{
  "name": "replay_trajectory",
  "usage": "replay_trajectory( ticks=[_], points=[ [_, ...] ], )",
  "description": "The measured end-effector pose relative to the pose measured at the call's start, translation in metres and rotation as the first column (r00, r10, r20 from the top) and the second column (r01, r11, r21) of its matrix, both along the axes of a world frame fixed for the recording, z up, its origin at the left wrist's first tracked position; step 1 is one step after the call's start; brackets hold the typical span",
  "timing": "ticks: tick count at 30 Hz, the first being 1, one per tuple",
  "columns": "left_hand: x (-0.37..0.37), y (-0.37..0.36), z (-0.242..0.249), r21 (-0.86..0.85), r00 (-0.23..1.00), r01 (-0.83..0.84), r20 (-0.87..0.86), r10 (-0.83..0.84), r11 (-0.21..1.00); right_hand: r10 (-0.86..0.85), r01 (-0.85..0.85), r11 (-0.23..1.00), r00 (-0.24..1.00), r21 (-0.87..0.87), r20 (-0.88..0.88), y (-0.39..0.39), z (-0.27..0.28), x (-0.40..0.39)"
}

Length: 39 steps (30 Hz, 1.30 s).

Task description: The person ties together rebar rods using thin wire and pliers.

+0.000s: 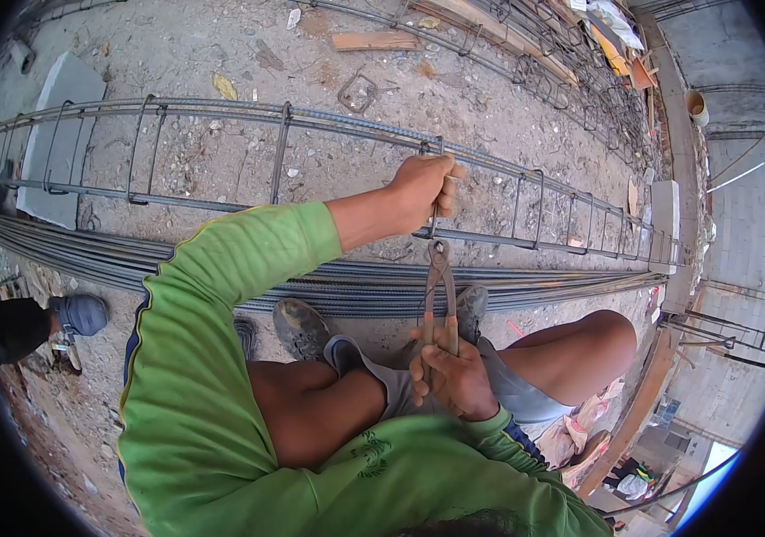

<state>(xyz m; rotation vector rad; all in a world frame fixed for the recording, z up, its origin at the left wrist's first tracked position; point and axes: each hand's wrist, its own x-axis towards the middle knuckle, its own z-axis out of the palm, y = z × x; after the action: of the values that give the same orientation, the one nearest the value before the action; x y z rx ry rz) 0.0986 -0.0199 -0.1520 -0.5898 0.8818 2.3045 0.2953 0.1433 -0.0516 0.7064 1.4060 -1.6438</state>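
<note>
My right hand [459, 376] is closed around the handles of a pair of worn metal pincers [439, 277], held upright between my knees. Their jaws sit right by the lower bar of a long rebar cage [208, 106]. My left hand [423, 190] reaches across, fingers curled round a stirrup [437, 215] of that cage, near its upper bars. Whether a thin wire is also in those fingers I cannot make out.
A bundle of loose rebar [347, 285] lies between my feet and the cage. Concrete blocks [62, 134] support the cage ends. More cages [526, 67] and a plank [375, 41] lie beyond. Another person's shoe [80, 315] is at the left.
</note>
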Motion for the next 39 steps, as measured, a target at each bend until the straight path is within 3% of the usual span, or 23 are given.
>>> replay_trajectory(
  ticks=[3, 11, 13, 14, 16, 18, 19, 21, 22, 23, 24, 25, 26, 28, 29, 30, 31, 32, 33, 34, 36, 37, 39],
  points=[
    [0.007, 0.019, 0.007, -0.285, 0.998, -0.061, -0.025, 0.056, 0.957, -0.049, 0.049, 0.999, 0.999, -0.013, 0.020, -0.002, 0.005, -0.001],
    [0.008, 0.029, 0.021, -0.457, 0.987, -0.161, -0.068, 0.147, 0.874, -0.097, 0.122, 0.982, 0.981, -0.145, 0.166, 0.025, 0.023, -0.030],
    [0.003, 0.030, 0.017, -0.500, 0.983, -0.182, -0.086, 0.160, 0.847, -0.188, 0.339, 0.863, 0.904, -0.375, 0.385, 0.029, 0.030, -0.044],
    [0.004, 0.030, 0.014, -0.482, 0.985, -0.174, -0.072, 0.159, 0.859, -0.200, 0.351, 0.863, 0.899, -0.364, 0.390, 0.032, 0.033, -0.053],
    [0.005, 0.031, 0.007, -0.454, 0.988, -0.156, -0.062, 0.144, 0.877, -0.249, 0.766, 0.486, 0.583, -0.421, 0.773, 0.039, 0.039, -0.075],
    [0.004, 0.024, 0.000, -0.334, 0.995, -0.098, -0.043, 0.088, 0.938, -0.170, 0.741, 0.510, 0.584, -0.437, 0.793, 0.051, 0.039, -0.084],
    [0.002, 0.013, -0.008, -0.155, 0.999, -0.046, -0.035, 0.041, 0.987, -0.174, 0.612, 0.652, 0.695, -0.448, 0.697, 0.051, 0.042, -0.084],
    [0.001, 0.002, -0.001, -0.110, 1.000, -0.006, -0.013, 0.005, 0.994, -0.136, 0.339, 0.874, 0.858, -0.348, 0.495, 0.052, 0.038, -0.070],
    [0.001, -0.004, 0.006, -0.064, 0.999, 0.037, 0.012, -0.036, 0.997, -0.127, 0.335, 0.874, 0.858, -0.353, 0.498, 0.050, 0.035, -0.058],
    [0.004, -0.002, 0.008, -0.070, 0.999, 0.033, 0.019, -0.032, 0.997, -0.070, 0.113, 0.983, 0.958, -0.141, 0.278, 0.047, 0.033, -0.045],
    [0.009, 0.001, 0.013, -0.419, 0.985, -0.094, -0.169, 0.024, 0.903, 0.061, -0.070, 0.990, 0.996, 0.126, 0.068, 0.047, 0.031, -0.037],
    [0.014, 0.004, 0.017, -0.683, 0.934, -0.260, -0.357, -0.001, 0.683, 0.068, -0.070, 0.988, 0.998, 0.135, 0.015, 0.051, 0.031, -0.035],
    [0.022, 0.006, 0.021, -0.688, 0.935, -0.253, -0.355, -0.012, 0.680, 0.059, -0.061, 0.990, 0.998, 0.127, 0.017, 0.051, 0.032, -0.034],
    [0.035, 0.002, 0.054, -0.631, 0.826, -0.346, -0.556, -0.093, 0.694, 0.106, -0.063, 0.970, 0.979, 0.236, -0.176, 0.049, 0.036, -0.042],
    [0.038, 0.005, 0.063, -0.603, 0.841, -0.283, -0.529, -0.109, 0.746, 0.231, -0.149, 0.940, 0.939, 0.306, -0.254, 0.051, 0.042, -0.050],
    [0.035, 0.006, 0.066, -0.604, 0.832, -0.284, -0.541, -0.122, 0.745, 0.219, -0.134, 0.944, 0.938, 0.301, -0.270, 0.052, 0.046, -0.056],
    [0.031, 0.005, 0.069, -0.390, 0.874, -0.094, -0.473, -0.111, 0.916, 0.280, -0.159, 0.926, 0.898, 0.343, -0.339, 0.054, 0.049, -0.061],
    [0.027, 0.004, 0.073, -0.122, 0.909, 0.085, -0.398, -0.127, 0.989, 0.344, -0.183, 0.904, 0.848, 0.387, -0.402, 0.053, 0.053, -0.068],
    [0.026, 0.007, 0.068, 0.016, 0.920, 0.119, -0.378, -0.104, 0.993, 0.470, -0.247, 0.831, 0.790, 0.498, -0.393, 0.051, 0.062, -0.080],
    [0.024, 0.007, 0.071, 0.006, 0.915, 0.124, -0.389, -0.112, 0.992, 0.463, -0.237, 0.837, 0.788, 0.493, -0.407, 0.054, 0.063, -0.089],
    [0.016, 0.002, 0.077, -0.089, 0.891, 0.133, -0.426, -0.158, 0.987, 0.788, -0.308, 0.517, 0.536, 0.799, -0.304, 0.061, 0.065, -0.107],
    [0.013, 0.002, 0.076, -0.078, 0.904, 0.121, -0.403, -0.142, 0.990, 0.828, -0.303, 0.434, 0.505, 0.849, -0.243, 0.054, 0.078, -0.118],
    [0.008, 0.000, 0.072, -0.077, 0.894, 0.111, -0.428, -0.133, 0.991, 0.841, -0.292, 0.412, 0.487, 0.863, -0.236, 0.048, 0.085, -0.134]
  ],
)
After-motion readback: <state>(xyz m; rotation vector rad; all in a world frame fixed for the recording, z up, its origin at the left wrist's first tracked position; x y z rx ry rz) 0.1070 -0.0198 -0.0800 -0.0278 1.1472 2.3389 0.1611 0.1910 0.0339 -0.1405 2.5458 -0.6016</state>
